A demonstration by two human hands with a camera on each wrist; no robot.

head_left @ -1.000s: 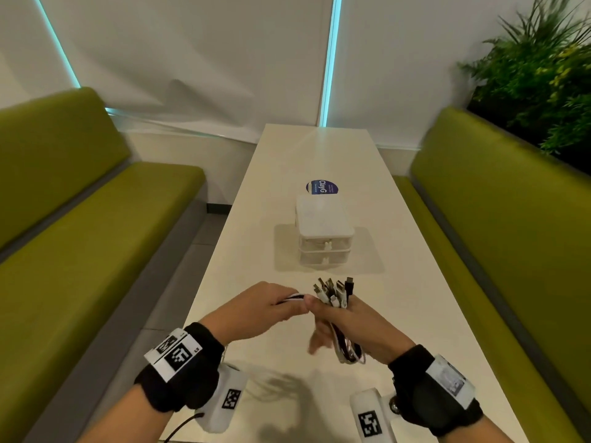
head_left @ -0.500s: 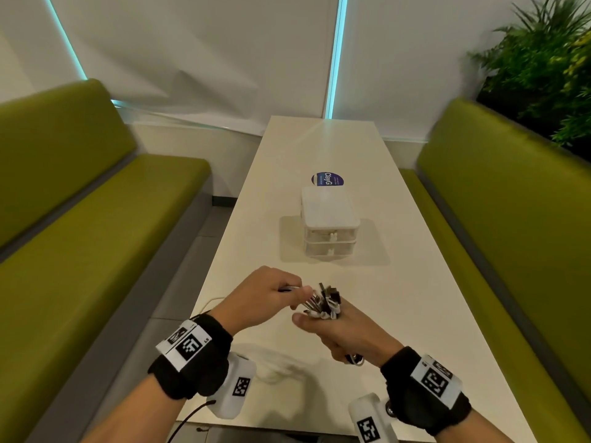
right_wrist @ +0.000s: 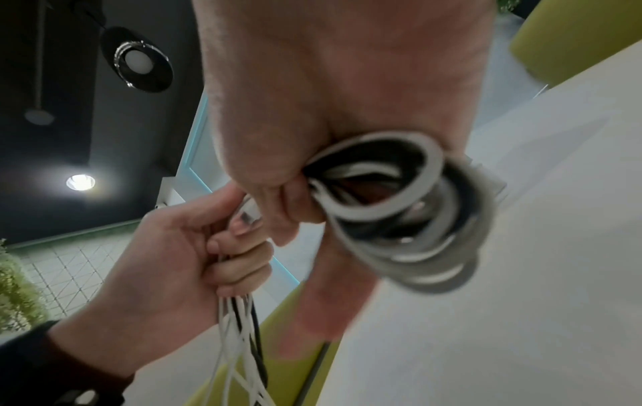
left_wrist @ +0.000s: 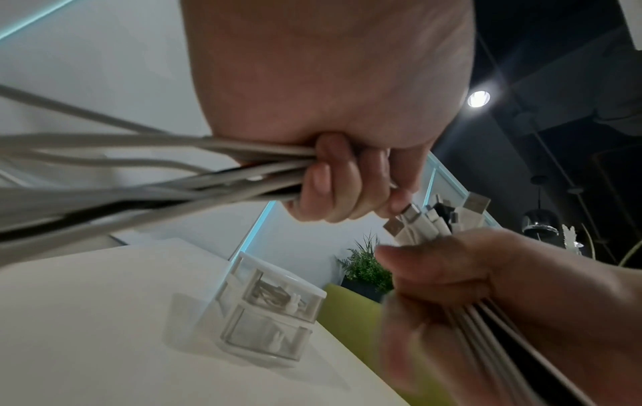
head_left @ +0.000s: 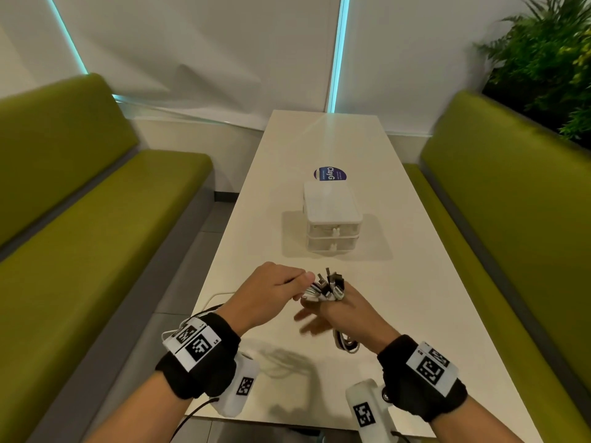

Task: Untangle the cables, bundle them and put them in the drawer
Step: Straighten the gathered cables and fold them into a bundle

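Note:
A bundle of white and black cables [head_left: 329, 287] is held above the near end of the white table [head_left: 415, 298]. My right hand [head_left: 339, 310] grips the coiled part, its loops [right_wrist: 399, 208] hanging under the palm and the plugs [left_wrist: 434, 219] sticking up past the fingers. My left hand [head_left: 271, 290] is fisted round the loose strands [left_wrist: 173, 175] right beside the plugs, and those strands trail down off the table's left edge. A small white two-drawer box [head_left: 332, 223] stands at mid-table beyond the hands, both drawers closed, cables visible in the top one [left_wrist: 271, 296].
Green benches [head_left: 96, 219] run along both sides of the table. A round blue sticker [head_left: 329, 173] lies behind the drawer box. A potted plant [head_left: 550, 59] sits at the far right, and a white wall closes the far end.
The right hand has turned, bringing the coil's loops down under the palm again. The left hand keeps its hold on the strands beside the plugs. The head view has drifted slightly.

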